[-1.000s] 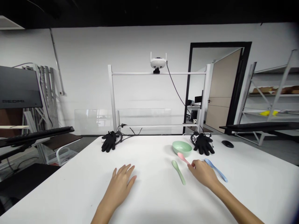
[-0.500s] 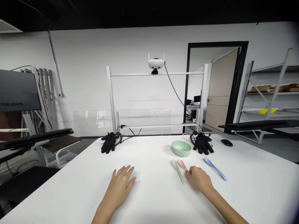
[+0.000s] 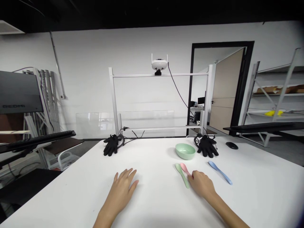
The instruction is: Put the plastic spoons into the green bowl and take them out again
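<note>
My left hand (image 3: 123, 188) lies flat on the white table (image 3: 156, 202) with its fingers stretched out and nothing in it. My right hand (image 3: 201, 184) rests on the table with its fingers closed on the handle of a pink spoon (image 3: 184, 168). The pink spoon lies right beside a green spoon (image 3: 181, 174), nearly touching it. A blue spoon (image 3: 219, 172) lies apart to the right of my right hand. A pale green bowl (image 3: 185, 151) stands beyond the spoons.
Two black gloves (image 3: 110, 144) (image 3: 207, 146) with cables lie at the far side of the table under an aluminium frame (image 3: 159, 75) carrying a white camera (image 3: 158, 64). A black mouse (image 3: 231, 145) sits at far right. A monitor (image 3: 19, 91) stands at left.
My right hand has brought the pink spoon from near the bowl down and left, so it now lies beside the green spoon. My left hand has not moved.
</note>
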Motion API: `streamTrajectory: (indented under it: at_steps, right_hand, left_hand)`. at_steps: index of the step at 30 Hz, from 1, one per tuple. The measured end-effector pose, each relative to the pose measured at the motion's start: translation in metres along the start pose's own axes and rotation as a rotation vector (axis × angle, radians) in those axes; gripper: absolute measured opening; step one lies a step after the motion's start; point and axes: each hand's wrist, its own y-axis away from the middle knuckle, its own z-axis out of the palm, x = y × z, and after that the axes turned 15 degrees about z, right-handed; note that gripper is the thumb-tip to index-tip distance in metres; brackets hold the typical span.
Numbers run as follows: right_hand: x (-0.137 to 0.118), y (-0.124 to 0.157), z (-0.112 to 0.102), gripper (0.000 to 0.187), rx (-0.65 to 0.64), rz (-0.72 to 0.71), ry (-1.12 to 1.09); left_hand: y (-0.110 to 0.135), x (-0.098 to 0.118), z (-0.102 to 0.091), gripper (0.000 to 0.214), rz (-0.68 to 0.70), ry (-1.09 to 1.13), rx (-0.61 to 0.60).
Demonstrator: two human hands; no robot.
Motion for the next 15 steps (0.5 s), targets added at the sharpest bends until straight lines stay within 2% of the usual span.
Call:
streamTrajectory:
  at_steps: [15]
  right_hand:
    - [0.0, 0.0019, 0.0025, 0.039, -0.011, 0.005, 0.008]
  left_hand:
    - [-0.0005, -0.0015, 0.003, 0.053, 0.003, -0.003, 0.005]
